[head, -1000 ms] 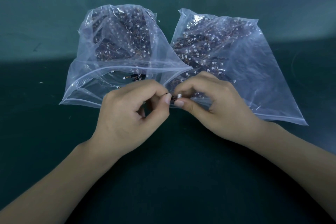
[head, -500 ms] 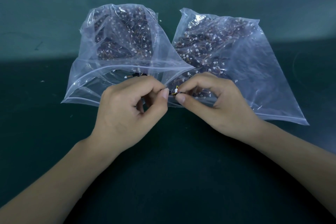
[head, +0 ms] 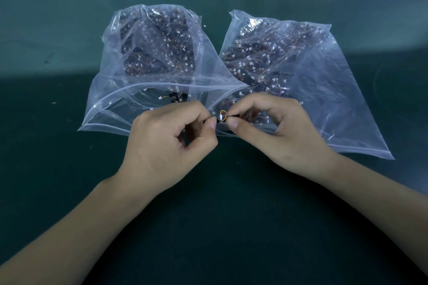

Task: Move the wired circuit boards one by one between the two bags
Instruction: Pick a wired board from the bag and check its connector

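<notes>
Head cam: I see left hand (head: pixel 166 143) and right hand (head: pixel 280 132) both pinching one wired circuit board (head: pixel 222 118) (orange wire loop, white plug) just in front of the left bag (head: pixel 115 109) mouth; right bag (head: pixel 335 99) touches it.

Two clear bags (head: pixel 162 90) (head: pixel 324 90) side by side, mouths open, holding wired circuit boards (head: pixel 254 65); one board (head: pixel 222 117) between mouths.

Two bags side by side on table (head: pixel 69 192): left bag (head: pixel 120 109), right bag (head: pixel 335 104), boards inside both. Before them, left hand (head: pixel 166 143) and right hand (head: pixel 278 132), one board (head: pixel 222 117) between.
</notes>
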